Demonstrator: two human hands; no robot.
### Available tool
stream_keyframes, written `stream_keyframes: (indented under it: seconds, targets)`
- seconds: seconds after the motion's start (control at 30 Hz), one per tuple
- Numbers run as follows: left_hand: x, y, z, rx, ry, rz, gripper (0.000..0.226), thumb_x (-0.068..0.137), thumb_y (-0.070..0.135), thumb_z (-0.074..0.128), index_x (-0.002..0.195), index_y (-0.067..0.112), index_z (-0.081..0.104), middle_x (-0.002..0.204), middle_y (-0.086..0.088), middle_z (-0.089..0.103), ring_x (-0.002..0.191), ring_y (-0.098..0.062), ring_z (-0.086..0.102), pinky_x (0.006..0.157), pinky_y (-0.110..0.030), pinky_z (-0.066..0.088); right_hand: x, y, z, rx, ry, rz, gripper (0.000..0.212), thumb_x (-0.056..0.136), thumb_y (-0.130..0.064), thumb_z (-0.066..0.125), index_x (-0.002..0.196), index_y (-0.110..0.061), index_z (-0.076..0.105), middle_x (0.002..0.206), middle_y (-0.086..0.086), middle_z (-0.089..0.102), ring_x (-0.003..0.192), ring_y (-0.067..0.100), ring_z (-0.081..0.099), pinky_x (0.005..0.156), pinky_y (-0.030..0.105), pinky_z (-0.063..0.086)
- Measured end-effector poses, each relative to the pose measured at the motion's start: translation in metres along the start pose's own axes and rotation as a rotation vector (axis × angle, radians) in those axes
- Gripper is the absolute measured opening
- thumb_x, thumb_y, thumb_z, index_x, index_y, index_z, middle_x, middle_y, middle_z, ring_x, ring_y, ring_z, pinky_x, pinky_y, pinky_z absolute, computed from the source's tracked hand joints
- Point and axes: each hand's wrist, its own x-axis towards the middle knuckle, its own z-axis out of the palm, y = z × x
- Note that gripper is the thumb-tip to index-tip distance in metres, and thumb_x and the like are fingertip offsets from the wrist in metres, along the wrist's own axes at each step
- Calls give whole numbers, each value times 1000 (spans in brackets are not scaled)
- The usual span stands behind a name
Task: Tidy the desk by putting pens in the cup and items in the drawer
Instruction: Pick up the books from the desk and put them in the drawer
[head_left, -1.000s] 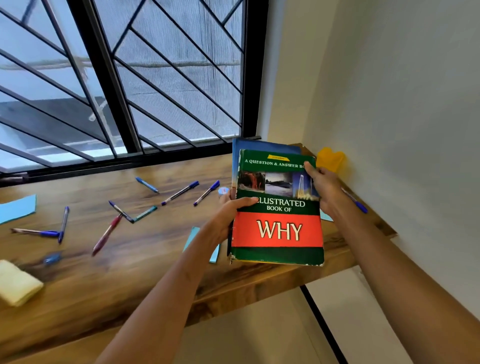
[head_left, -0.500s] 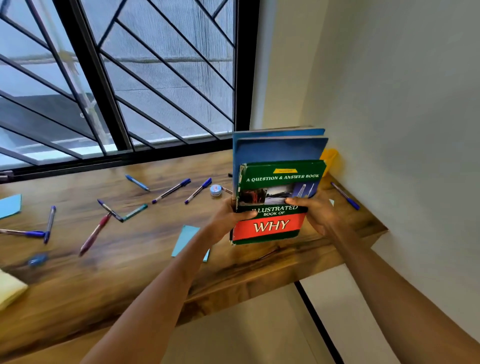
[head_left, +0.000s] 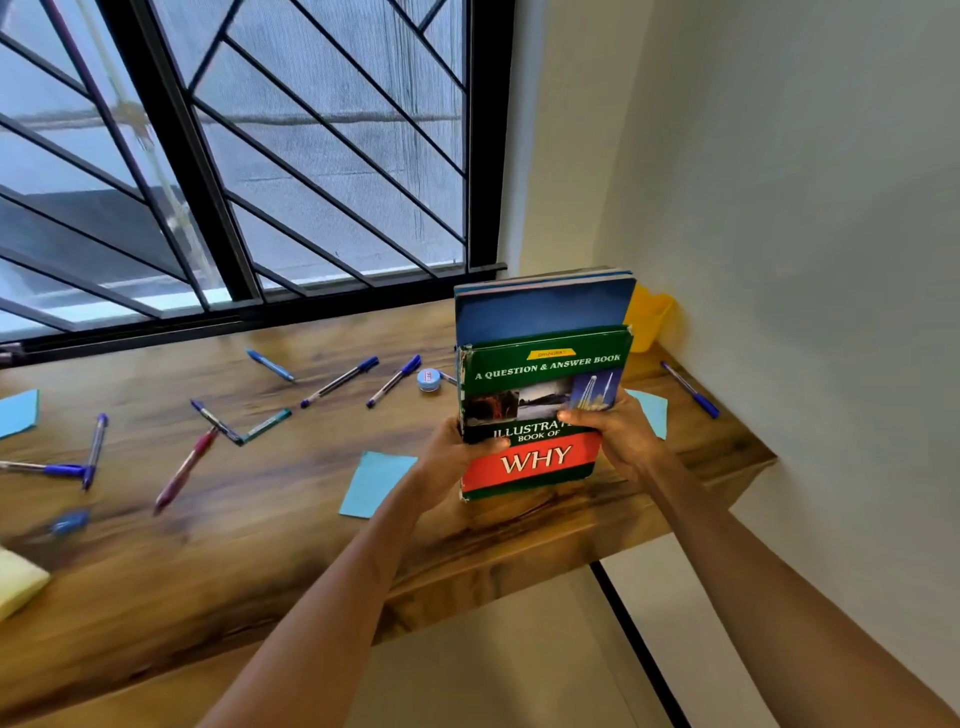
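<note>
A stack of books stands upright on its lower edge on the wooden desk (head_left: 291, 525), a green and red book (head_left: 540, 374) in front and taller blue books (head_left: 540, 312) behind. My left hand (head_left: 457, 457) grips the stack's left edge and my right hand (head_left: 613, 431) grips its right side, thumb across the cover. A yellow cup (head_left: 647, 317) stands behind the stack in the corner, partly hidden. Several pens (head_left: 337, 382) lie scattered over the desk to the left, and one blue pen (head_left: 691, 389) lies by the right wall.
Blue paper notes (head_left: 374, 483) lie on the desk, one beside my left wrist, another (head_left: 652, 410) behind my right hand. A small round blue-lidded pot (head_left: 429, 379) sits left of the books. A yellow pad (head_left: 18, 582) lies at the far left. A barred window (head_left: 249, 156) backs the desk.
The stack of books went from tilted and lifted towards me to standing upright on the desk, farther back. My right hand slid from the top edge down to the cover's right side.
</note>
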Motion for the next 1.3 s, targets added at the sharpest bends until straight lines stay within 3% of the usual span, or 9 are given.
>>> stream_keyframes:
  seconds: [0.13,0.23,0.43,0.6,0.73,0.87,0.97,1.17,1.3]
  targets:
    - [0,2,1,28,40,21,30,83,0,65,105,19,58,99,-2,70,84,-12,70,69,-25,57,3,3,0,-48,15,-22,50,51,-4,87,93,-12,62,77,-1,75,70,19,71,67,34,56]
    - [0,3,3,35,88,51,37,82,2,67,112,20,53,111,-8,67,93,-18,69,77,-32,58,4,-1,0,-122,38,-68,36,66,3,79,94,-12,61,78,0,74,67,17,70,70,36,55]
    - [-4,21,9,-62,121,47,48,82,3,67,125,14,48,112,-9,67,94,-22,68,72,-30,58,-4,-22,-6,-121,19,-82,41,68,-8,81,104,-9,62,87,10,74,73,25,72,62,34,58]
    - [-9,37,26,-270,180,-84,39,81,-1,65,114,16,53,90,-12,72,68,-24,72,60,-36,60,-17,-29,-12,-26,-28,29,32,78,-14,75,107,-8,64,84,8,75,67,20,71,68,36,58]
    - [-14,34,39,-197,245,-206,33,82,6,69,112,11,54,89,-15,71,61,-24,71,52,-34,58,-26,-17,-19,6,-6,211,30,79,-20,76,104,-9,63,83,15,73,63,28,71,60,40,59]
    - [-11,10,44,-50,271,-280,36,81,16,72,113,7,59,86,-14,74,68,-25,73,61,-36,60,-28,5,-28,4,59,303,40,76,-19,78,109,-5,61,83,17,72,63,30,70,64,47,60]
    - [-8,-11,45,-24,300,-339,48,75,25,78,115,10,57,91,-14,74,78,-28,73,75,-46,59,-25,18,-35,2,87,336,44,77,-18,78,114,-6,58,87,17,71,61,29,70,63,46,60]
    - [4,-28,40,161,346,-399,46,74,41,76,111,21,58,93,-5,75,81,-23,73,80,-43,59,-16,38,-37,7,112,327,32,81,-18,74,106,-10,56,85,14,70,57,25,70,53,38,59]
    - [18,-30,33,236,364,-366,39,75,43,73,107,23,62,87,-3,75,79,-22,73,80,-42,58,-3,49,-29,17,141,363,30,81,-25,75,101,-13,55,92,18,71,67,31,71,65,47,60]
